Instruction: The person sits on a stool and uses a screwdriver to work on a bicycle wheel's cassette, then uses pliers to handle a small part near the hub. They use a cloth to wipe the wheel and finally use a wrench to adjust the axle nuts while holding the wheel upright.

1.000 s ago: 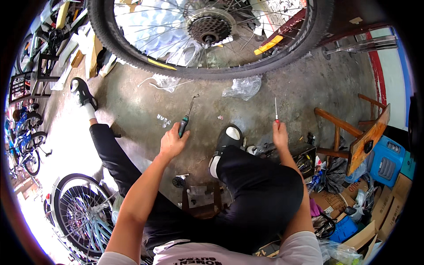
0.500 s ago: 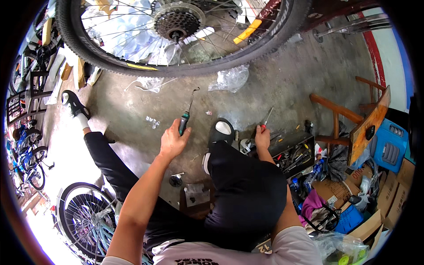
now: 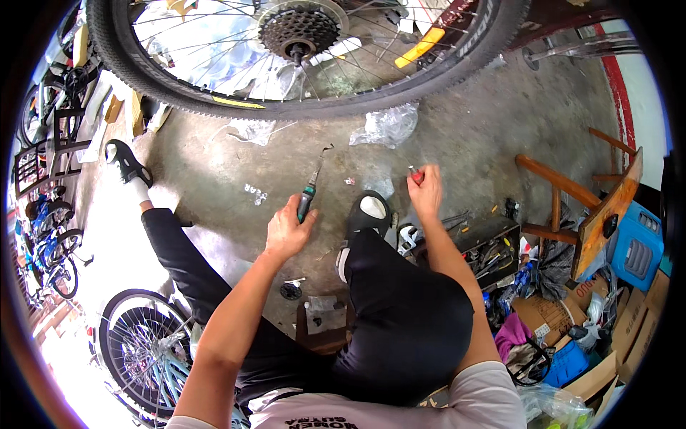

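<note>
Left hand (image 3: pixel 287 232) closed round hooked tool (image 3: pixel 310 187), centre frame; right hand (image 3: pixel 427 191) closed on red-handled tool (image 3: pixel 416 174), right of centre. Both likely light, stiff; best held by handles (image 3: pixel 306 203).

White glare on left floor (image 3: pixel 114 236), dimmer right side, fisheye-bent edges

Red handle (image 3: pixel 416 174), green-and-black grip (image 3: pixel 307 201)

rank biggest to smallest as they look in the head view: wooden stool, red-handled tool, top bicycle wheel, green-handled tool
Top bicycle wheel
Wooden stool
Green-handled tool
Red-handled tool, partly hidden
</note>
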